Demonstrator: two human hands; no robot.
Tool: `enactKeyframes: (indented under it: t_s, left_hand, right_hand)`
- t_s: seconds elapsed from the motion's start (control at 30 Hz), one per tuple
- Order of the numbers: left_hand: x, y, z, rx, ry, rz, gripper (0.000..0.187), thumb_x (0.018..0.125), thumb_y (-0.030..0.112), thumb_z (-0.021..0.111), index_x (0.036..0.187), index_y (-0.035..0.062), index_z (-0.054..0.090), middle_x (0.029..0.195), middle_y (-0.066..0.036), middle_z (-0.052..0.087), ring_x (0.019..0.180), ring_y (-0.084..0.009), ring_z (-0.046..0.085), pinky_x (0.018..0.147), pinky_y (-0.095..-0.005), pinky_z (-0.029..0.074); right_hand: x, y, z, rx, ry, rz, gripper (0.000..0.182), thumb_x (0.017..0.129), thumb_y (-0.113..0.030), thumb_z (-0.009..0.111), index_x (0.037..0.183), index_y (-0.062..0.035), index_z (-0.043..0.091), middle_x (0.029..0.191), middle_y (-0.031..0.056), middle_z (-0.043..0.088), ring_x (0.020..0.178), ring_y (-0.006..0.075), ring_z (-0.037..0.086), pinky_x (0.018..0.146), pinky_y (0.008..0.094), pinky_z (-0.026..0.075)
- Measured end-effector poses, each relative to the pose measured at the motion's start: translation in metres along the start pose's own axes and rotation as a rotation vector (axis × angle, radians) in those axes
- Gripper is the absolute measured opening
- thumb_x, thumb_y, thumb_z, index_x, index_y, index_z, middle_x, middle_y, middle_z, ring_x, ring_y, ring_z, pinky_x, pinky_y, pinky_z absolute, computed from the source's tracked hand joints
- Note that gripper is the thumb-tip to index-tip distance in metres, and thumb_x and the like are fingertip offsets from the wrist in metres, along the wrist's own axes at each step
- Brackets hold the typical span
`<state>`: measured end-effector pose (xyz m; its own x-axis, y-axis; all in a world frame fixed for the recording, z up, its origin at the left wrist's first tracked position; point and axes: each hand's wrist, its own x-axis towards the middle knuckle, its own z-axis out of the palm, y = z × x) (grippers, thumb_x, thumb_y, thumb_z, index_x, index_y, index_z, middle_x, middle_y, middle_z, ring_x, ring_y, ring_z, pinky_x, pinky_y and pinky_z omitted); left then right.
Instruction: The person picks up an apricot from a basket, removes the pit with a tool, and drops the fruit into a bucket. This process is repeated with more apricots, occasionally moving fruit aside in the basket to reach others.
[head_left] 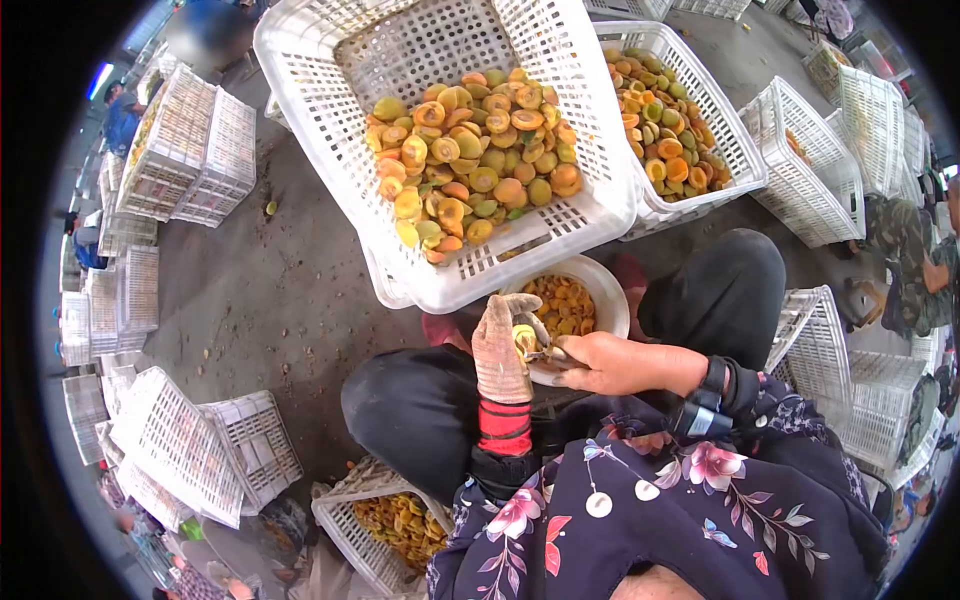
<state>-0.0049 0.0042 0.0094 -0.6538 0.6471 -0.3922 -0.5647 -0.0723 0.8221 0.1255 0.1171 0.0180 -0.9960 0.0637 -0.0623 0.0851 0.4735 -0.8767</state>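
My left hand (pixel 503 345), in a stained glove with a red cuff, is closed on a yellow apricot piece (pixel 524 338). Bare, my right hand (pixel 610 363) meets it from the right, its fingers pinched round a small tool (pixel 546 353) whose tip touches the fruit. Both hands are above the near side of a white bowl (pixel 612 296) holding orange and brown pieces (pixel 564 304). Just beyond the bowl, a tilted white crate (pixel 440 292) holds many halved apricots (pixel 480 150).
A second crate (pixel 745 160) of apricot halves stands behind on the right. Below my left knee is another crate (pixel 335 520) with fruit pieces. Stacked crates (pixel 190 150) line the left, and more crates (pixel 815 190) and people (pixel 905 265) are on the right.
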Motion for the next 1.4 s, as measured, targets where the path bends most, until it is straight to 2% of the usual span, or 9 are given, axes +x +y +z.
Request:
enactKeyframes:
  t_s: [0.2, 0.33, 0.4, 0.6, 0.73, 0.83, 1.07, 1.2, 1.4]
  left_hand:
    - [0.002, -0.002, 0.011, -0.037, -0.01, 0.059, 0.053, 0.101, 0.049, 0.045, 0.101, -0.0007, 0.063, 0.073, -0.008, 0.063, 0.06, -0.0142, 0.059, 0.053, -0.0242, 0.047]
    - [0.005, -0.003, 0.008, -0.027, 0.039, 0.118, 0.055, 0.101, 0.051, 0.044, 0.101, -0.0008, 0.062, 0.069, -0.008, 0.061, 0.058, -0.0131, 0.057, 0.052, -0.0237, 0.045]
    - [0.0, 0.007, 0.01, 0.054, 0.029, 0.122, 0.055, 0.102, 0.05, 0.044, 0.098, -0.0007, 0.063, 0.068, -0.007, 0.061, 0.057, -0.0128, 0.056, 0.051, -0.0235, 0.043]
    - [0.0, 0.01, 0.006, 0.003, -0.06, 0.017, 0.058, 0.098, 0.055, 0.047, 0.096, -0.0006, 0.063, 0.063, -0.006, 0.058, 0.051, -0.0136, 0.054, 0.046, -0.025, 0.041]
    - [0.005, -0.002, 0.003, -0.302, -0.07, -0.067, 0.054, 0.099, 0.053, 0.048, 0.098, 0.001, 0.061, 0.061, -0.007, 0.057, 0.047, -0.0156, 0.052, 0.041, -0.028, 0.04]
    - [0.01, -0.003, 0.003, -0.404, 0.016, -0.037, 0.051, 0.1, 0.051, 0.048, 0.099, 0.0018, 0.06, 0.06, -0.007, 0.056, 0.045, -0.0164, 0.05, 0.04, -0.0288, 0.04]
    - [0.012, -0.003, 0.0, -0.269, 0.182, 0.053, 0.047, 0.104, 0.044, 0.041, 0.114, 0.0007, 0.057, 0.071, -0.008, 0.062, 0.05, -0.0157, 0.053, 0.047, -0.0276, 0.044]
    - [0.008, -0.017, 0.01, -0.038, 0.127, 0.071, 0.056, 0.1, 0.05, 0.047, 0.125, -0.0003, 0.056, 0.108, -0.009, 0.064, 0.099, -0.0177, 0.06, 0.087, -0.0305, 0.049]
    - [0.013, -0.032, 0.003, -0.078, -0.083, -0.017, 0.045, 0.104, 0.041, 0.044, 0.117, 0.0011, 0.06, 0.104, -0.008, 0.066, 0.088, -0.014, 0.062, 0.077, -0.0275, 0.051]
  right_hand:
    - [-0.003, -0.021, -0.024, 0.611, -0.334, 0.581, 0.038, 0.093, -0.031, 0.061, 0.11, 0.0023, 0.052, 0.077, 0.016, 0.062, 0.064, 0.0244, 0.061, 0.06, 0.0389, 0.049]
    - [-0.001, 0.006, 0.01, 0.112, 0.149, -0.108, 0.03, 0.096, -0.03, 0.058, 0.11, -0.0043, 0.05, 0.069, -0.0021, 0.048, 0.047, 0.0053, 0.043, 0.041, 0.0233, 0.033]
    - [-0.002, -0.028, -0.017, 0.991, -0.291, 0.549, 0.026, 0.098, -0.03, 0.054, 0.107, -0.0061, 0.049, 0.065, -0.0037, 0.044, 0.046, 0.006, 0.04, 0.04, 0.0235, 0.033]
    - [-0.006, -0.015, -0.014, 1.471, -0.495, 0.565, 0.022, 0.099, -0.03, 0.053, 0.097, -0.0096, 0.045, 0.059, -0.0063, 0.037, 0.043, 0.0032, 0.034, 0.038, 0.0227, 0.029]
    - [-0.004, -0.011, 0.003, 0.831, -0.368, 0.516, 0.025, 0.097, -0.029, 0.057, 0.1, -0.0065, 0.048, 0.061, 0.0018, 0.05, 0.044, 0.0138, 0.047, 0.041, 0.0298, 0.039]
    - [-0.013, -0.002, 0.014, 0.248, -0.062, 0.059, 0.033, 0.092, -0.029, 0.063, 0.107, -0.0014, 0.052, 0.076, 0.023, 0.062, 0.07, 0.0432, 0.063, 0.064, 0.047, 0.051]
    - [-0.033, 0.011, -0.01, -0.402, -0.048, 0.294, 0.026, 0.084, -0.022, 0.065, 0.094, -0.0027, 0.052, 0.065, 0.021, 0.06, 0.067, 0.042, 0.063, 0.059, 0.05, 0.05]
    - [-0.008, -0.01, -0.01, -0.28, 0.26, 0.214, 0.026, 0.084, -0.022, 0.066, 0.094, -0.0009, 0.054, 0.068, 0.0231, 0.061, 0.07, 0.0426, 0.063, 0.061, 0.0505, 0.05]
    - [0.017, -0.009, -0.042, -0.189, 0.474, 0.126, 0.025, 0.08, -0.02, 0.068, 0.096, -0.0024, 0.062, 0.076, 0.0239, 0.063, 0.071, 0.0419, 0.064, 0.063, 0.0449, 0.052]
